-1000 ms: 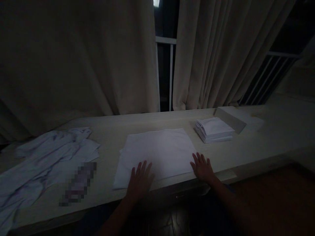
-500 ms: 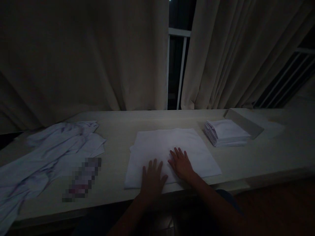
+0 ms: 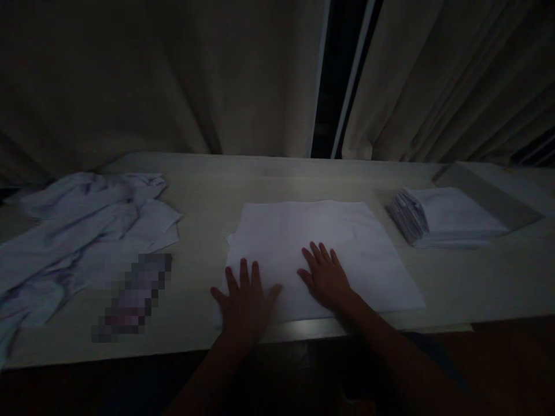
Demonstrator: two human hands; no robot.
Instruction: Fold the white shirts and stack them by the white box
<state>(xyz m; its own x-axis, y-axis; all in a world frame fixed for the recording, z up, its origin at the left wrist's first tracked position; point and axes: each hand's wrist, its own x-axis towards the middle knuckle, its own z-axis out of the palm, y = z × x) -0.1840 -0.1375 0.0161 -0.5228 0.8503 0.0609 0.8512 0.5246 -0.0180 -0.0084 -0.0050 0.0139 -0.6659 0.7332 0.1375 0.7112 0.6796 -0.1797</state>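
Desk (image 3: 303, 173) surface carries our work in dim light. Crumpled cloths (image 3: 78, 231) lie unfolded at left; a folded stack (image 3: 446, 216) sits at right. Between them, we press one white cloth (image 3: 321, 242) flat, left hand (image 3: 245, 303) and right hand (image 3: 327, 277) both spread open, palms down, gripping nothing.
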